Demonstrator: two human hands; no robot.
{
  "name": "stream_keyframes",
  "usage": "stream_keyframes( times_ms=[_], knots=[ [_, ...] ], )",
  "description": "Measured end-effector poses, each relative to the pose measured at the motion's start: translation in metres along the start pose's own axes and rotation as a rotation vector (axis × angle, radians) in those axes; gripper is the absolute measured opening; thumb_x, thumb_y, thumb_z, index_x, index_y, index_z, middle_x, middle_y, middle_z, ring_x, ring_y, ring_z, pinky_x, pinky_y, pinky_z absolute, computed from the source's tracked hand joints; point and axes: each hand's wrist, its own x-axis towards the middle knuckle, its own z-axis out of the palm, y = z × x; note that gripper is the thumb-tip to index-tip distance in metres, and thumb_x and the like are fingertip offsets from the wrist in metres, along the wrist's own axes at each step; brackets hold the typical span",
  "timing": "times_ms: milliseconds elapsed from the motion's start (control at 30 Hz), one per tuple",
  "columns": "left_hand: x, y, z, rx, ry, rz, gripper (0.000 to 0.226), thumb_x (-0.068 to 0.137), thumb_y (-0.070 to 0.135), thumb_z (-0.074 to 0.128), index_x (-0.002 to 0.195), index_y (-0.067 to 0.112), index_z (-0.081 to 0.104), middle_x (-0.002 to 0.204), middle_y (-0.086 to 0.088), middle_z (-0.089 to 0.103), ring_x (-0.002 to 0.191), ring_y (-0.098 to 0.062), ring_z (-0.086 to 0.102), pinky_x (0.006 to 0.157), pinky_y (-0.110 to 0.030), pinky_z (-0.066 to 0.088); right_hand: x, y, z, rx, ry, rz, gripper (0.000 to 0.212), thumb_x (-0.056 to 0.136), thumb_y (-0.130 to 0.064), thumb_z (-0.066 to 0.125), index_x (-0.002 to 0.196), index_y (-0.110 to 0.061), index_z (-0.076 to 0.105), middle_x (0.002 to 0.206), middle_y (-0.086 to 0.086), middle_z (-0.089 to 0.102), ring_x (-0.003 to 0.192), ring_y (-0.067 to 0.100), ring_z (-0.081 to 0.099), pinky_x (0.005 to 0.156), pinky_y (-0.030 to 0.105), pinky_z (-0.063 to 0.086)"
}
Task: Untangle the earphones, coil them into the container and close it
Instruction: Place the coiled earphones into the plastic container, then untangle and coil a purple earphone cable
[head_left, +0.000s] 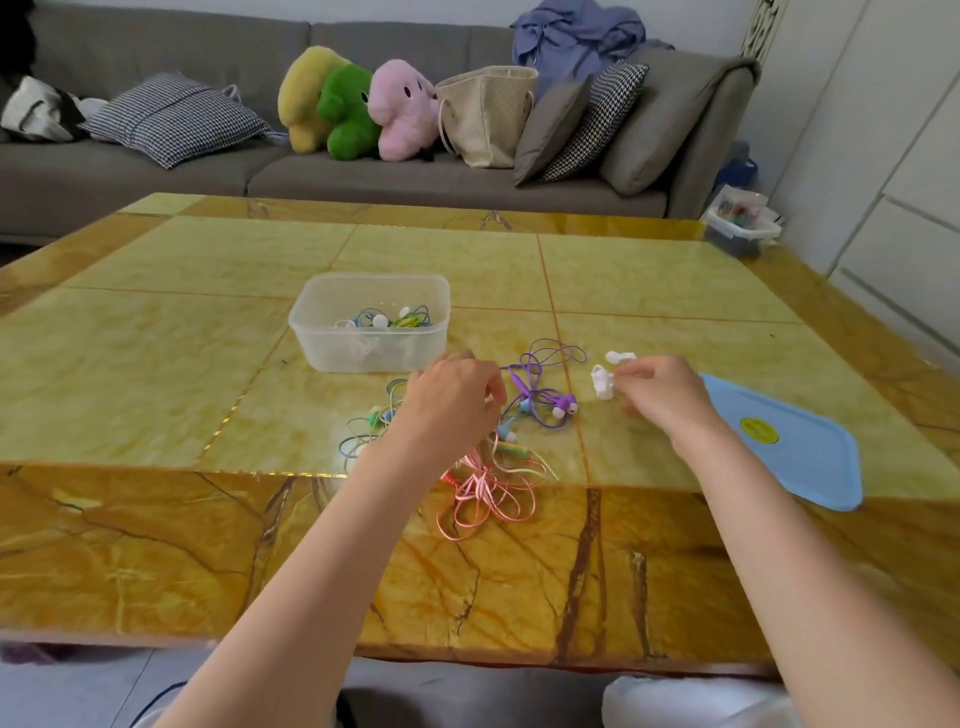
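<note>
A clear plastic container stands on the table with several coiled earphones inside. In front of it lies a tangle: purple earphones, pink earphones and blue-green ones. My left hand hovers over the tangle with curled fingers, and whether it holds a cord is hidden. My right hand pinches white earphones, whose other bud sticks up to the left of the fingers. The blue lid lies flat at the right.
The yellow marble table has its near edge close to my lap. Behind it stands a grey sofa with plush toys, cushions and a bag. A small plastic box sits past the table's far right corner.
</note>
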Motion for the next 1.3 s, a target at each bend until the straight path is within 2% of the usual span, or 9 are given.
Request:
stream_keyframes(
  times_ms=[133,267,400,500,800,900,1033,1200,1300],
  knots=[
    [0.003,0.003,0.002,-0.030,-0.003,0.057,0.022,0.089,0.009,0.052,0.105,0.015,0.066,0.107,-0.003,0.060,0.103,-0.020,0.052,0.086,-0.028,0.041,-0.008,-0.012,-0.001,-0.244,0.192,-0.216,0.023,0.089,-0.008,0.051,0.105,-0.011,0.068,0.122,0.013,0.055,0.101,0.028,0.056,0.083,0.027,0.040],
    [0.001,0.003,0.007,0.057,-0.108,0.087,0.026,0.092,0.015,0.052,0.114,0.020,0.064,0.116,-0.001,0.061,0.111,-0.021,0.047,0.093,-0.030,0.040,-0.015,-0.023,0.029,-0.246,-0.067,-0.405,0.022,0.092,-0.009,0.050,0.100,-0.015,0.070,0.100,0.006,0.068,0.069,0.011,0.051,0.062,0.009,0.037],
    [-0.008,0.002,0.011,0.211,-0.234,0.066,0.030,0.091,0.023,0.050,0.119,0.029,0.058,0.127,0.004,0.053,0.119,-0.023,0.034,0.098,-0.036,0.033,-0.013,-0.025,0.060,-0.492,-0.300,-0.373,0.028,0.096,-0.032,0.045,0.118,-0.029,0.061,0.125,0.006,0.057,0.118,0.028,0.041,0.099,0.040,0.035],
    [-0.013,-0.004,0.010,0.296,-0.187,0.026,0.029,0.092,0.022,0.050,0.119,0.028,0.056,0.129,0.004,0.049,0.123,-0.023,0.030,0.096,-0.036,0.030,-0.014,-0.029,0.068,-0.704,-0.245,-0.346,0.029,0.098,-0.033,0.039,0.112,-0.022,0.062,0.125,0.005,0.054,0.124,0.029,0.034,0.100,0.044,0.027],
    [-0.006,-0.019,-0.014,0.182,0.038,-0.218,0.029,0.090,0.011,0.047,0.113,0.021,0.061,0.121,-0.003,0.055,0.117,-0.027,0.040,0.092,-0.035,0.031,-0.026,-0.060,0.029,0.527,-0.095,-0.413,0.019,0.085,-0.003,0.060,0.077,-0.019,0.067,0.080,-0.003,0.068,0.071,-0.002,0.060,0.069,0.007,0.044],
    [0.000,-0.005,-0.022,-0.252,0.356,-0.113,0.034,0.088,0.009,0.051,0.121,0.015,0.052,0.122,-0.004,0.051,0.103,-0.022,0.053,0.089,-0.034,0.041,-0.034,-0.070,0.020,0.589,-0.117,-0.486,0.025,0.086,0.004,0.057,0.077,-0.019,0.064,0.079,-0.002,0.068,0.074,0.006,0.063,0.068,0.013,0.047],
    [0.007,0.009,-0.028,-0.566,0.347,0.018,0.051,0.088,0.010,0.058,0.135,0.020,0.040,0.121,0.012,0.046,0.073,0.001,0.055,0.069,-0.015,0.044,-0.043,-0.079,0.011,0.606,-0.214,-0.569,0.025,0.089,0.006,0.051,0.080,-0.015,0.060,0.082,0.001,0.069,0.064,0.008,0.061,0.064,0.020,0.050],
    [0.014,0.006,-0.021,-0.764,0.278,-0.063,0.014,0.089,0.010,0.058,0.084,0.023,0.061,0.065,0.014,0.066,0.059,-0.004,0.058,0.063,-0.025,0.048,-0.044,-0.078,0.008,0.471,-0.247,-0.615,0.027,0.089,0.006,0.048,0.079,-0.017,0.057,0.081,0.005,0.069,0.054,0.006,0.051,0.059,0.017,0.046],
    [0.013,-0.003,-0.022,-0.787,0.358,-0.201,0.006,0.090,0.017,0.059,0.085,0.019,0.062,0.065,0.011,0.065,0.056,-0.003,0.055,0.056,-0.019,0.045,-0.041,-0.074,0.005,0.447,-0.203,-0.576,0.020,0.090,0.001,0.051,0.089,-0.019,0.056,0.073,-0.001,0.067,0.051,0.007,0.044,0.056,0.018,0.042]
  ],
)
